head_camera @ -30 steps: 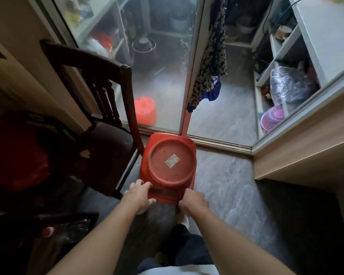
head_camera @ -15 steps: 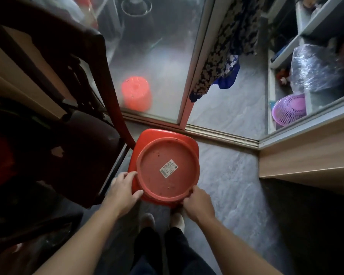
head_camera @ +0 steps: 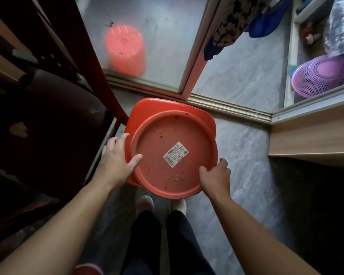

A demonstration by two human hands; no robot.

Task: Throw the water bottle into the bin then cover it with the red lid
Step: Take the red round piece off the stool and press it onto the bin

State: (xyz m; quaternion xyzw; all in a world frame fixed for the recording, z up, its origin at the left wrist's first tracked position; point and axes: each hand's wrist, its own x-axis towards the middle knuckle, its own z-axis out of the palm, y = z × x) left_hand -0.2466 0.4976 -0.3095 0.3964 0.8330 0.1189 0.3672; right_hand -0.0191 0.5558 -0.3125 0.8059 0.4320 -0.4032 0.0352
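Observation:
A round red lid (head_camera: 173, 155) with a white barcode sticker lies on top of a square red bin (head_camera: 157, 105) on the grey floor. The lid sits shifted toward me and overhangs the bin's near edge. My left hand (head_camera: 117, 159) grips the lid's left rim, thumb on top. My right hand (head_camera: 214, 175) holds the lid's near right rim, fingers curled around it. The water bottle is not visible; the lid hides the bin's inside.
A dark wooden chair (head_camera: 48, 116) stands close on the left, touching the bin. A glass door (head_camera: 157, 46) with a red frame is behind the bin, an orange bucket (head_camera: 125, 50) beyond it. Wooden cabinet (head_camera: 310, 135) at right; purple basket (head_camera: 318, 76) on a shelf. My feet (head_camera: 161, 203) are below the lid.
The camera has moved closer and tilted down over the bin. Both hands have shifted from the bin's near edge to the lid's rim, and the lid has slid toward me.

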